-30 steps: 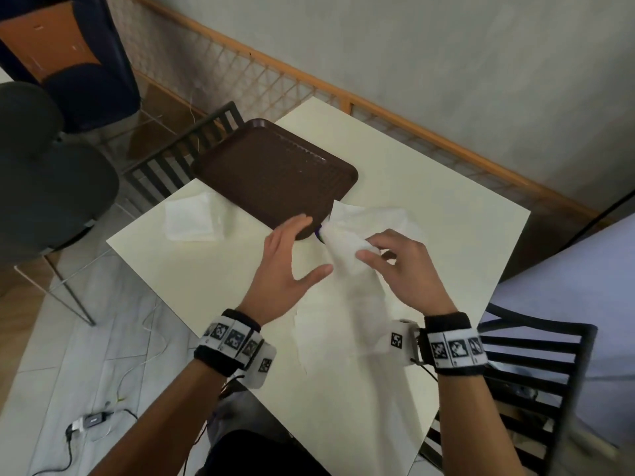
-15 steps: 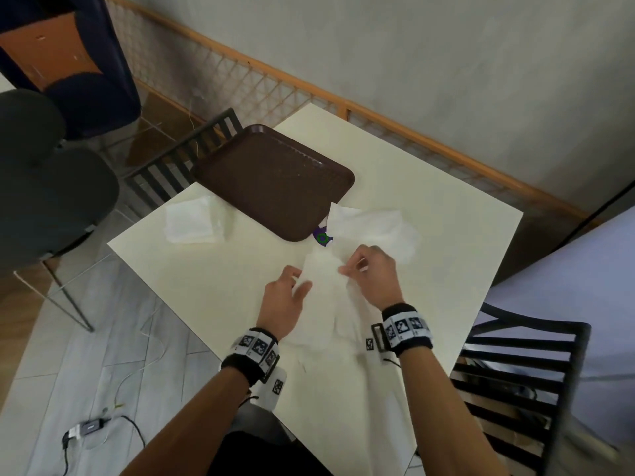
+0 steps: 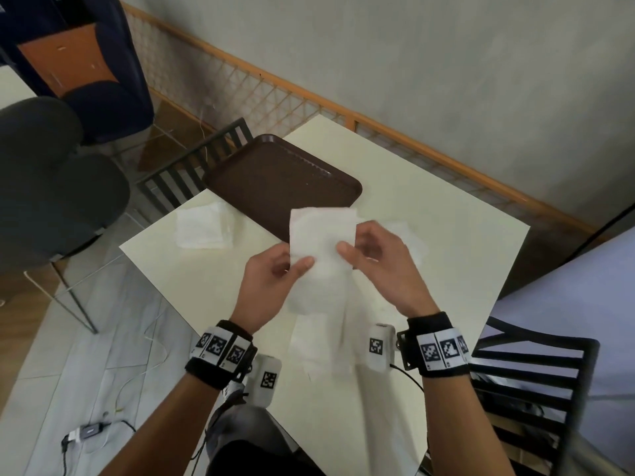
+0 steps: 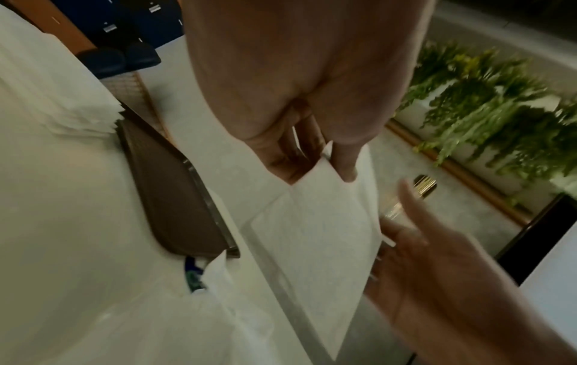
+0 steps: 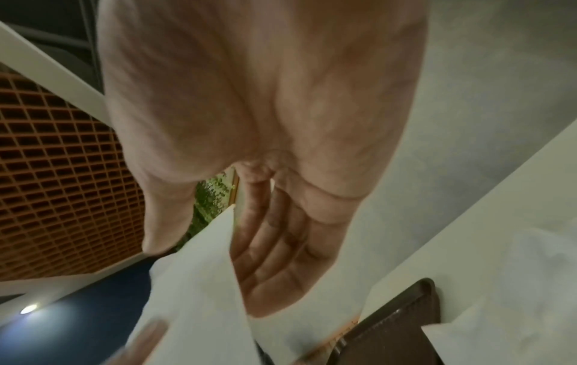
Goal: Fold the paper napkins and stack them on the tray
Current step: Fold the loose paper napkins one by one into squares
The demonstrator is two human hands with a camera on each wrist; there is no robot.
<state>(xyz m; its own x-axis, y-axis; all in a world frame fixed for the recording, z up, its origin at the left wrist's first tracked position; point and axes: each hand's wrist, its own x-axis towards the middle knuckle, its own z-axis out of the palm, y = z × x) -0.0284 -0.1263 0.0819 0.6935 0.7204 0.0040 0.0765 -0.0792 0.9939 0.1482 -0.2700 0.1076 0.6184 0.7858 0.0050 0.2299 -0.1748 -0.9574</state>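
I hold one white paper napkin (image 3: 321, 235) up in the air between both hands, above the table's middle. My left hand (image 3: 295, 264) pinches its left edge, thumb in front and fingers behind. My right hand (image 3: 347, 250) pinches the right edge the same way. In the left wrist view the napkin (image 4: 318, 234) hangs from my left fingers (image 4: 343, 165). The right wrist view shows the napkin (image 5: 193, 284) against my right palm. The brown tray (image 3: 275, 180) lies bare at the table's far left corner. More loose napkins (image 3: 319, 334) lie under my hands.
A small pile of folded napkins (image 3: 202, 228) sits on the table (image 3: 446, 235) left of the tray. Another napkin (image 3: 412, 235) lies to the right behind my right hand. Black slatted chairs (image 3: 529, 372) stand at the right and far left sides. A wooden lattice rail (image 3: 309, 94) runs behind.
Both hands have lifted one napkin off the loose pile and raised it toward the tray's near edge. The left hand, open a second ago, now pinches the napkin.
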